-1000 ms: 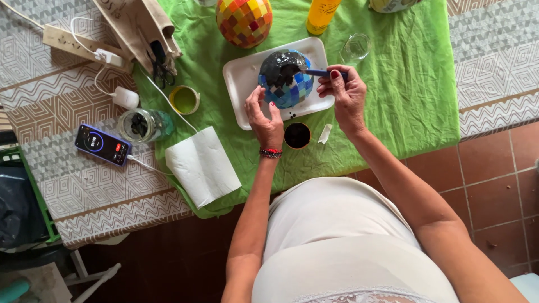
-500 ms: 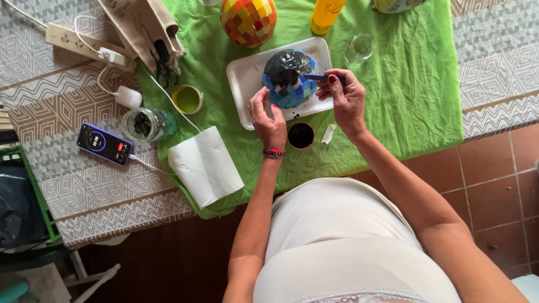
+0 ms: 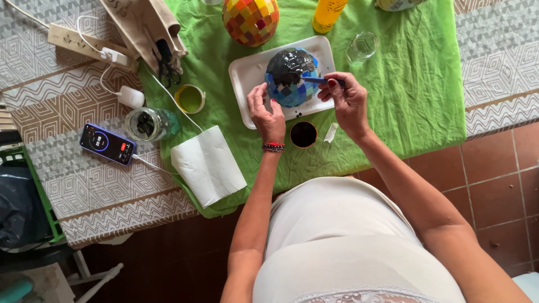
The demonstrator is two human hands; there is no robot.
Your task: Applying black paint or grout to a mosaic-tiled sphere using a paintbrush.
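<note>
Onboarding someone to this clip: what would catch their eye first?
The blue mosaic ball, half coated in dark paste, sits on a white tray on the bright green cloth. The left hand steadies the ball while the right hand holds a blue-handled tool against it. A multicoloured mosaic ball stands just behind the tray.

head-worn view, steeply downward, table (image 3: 410,84) seemingly close
</note>
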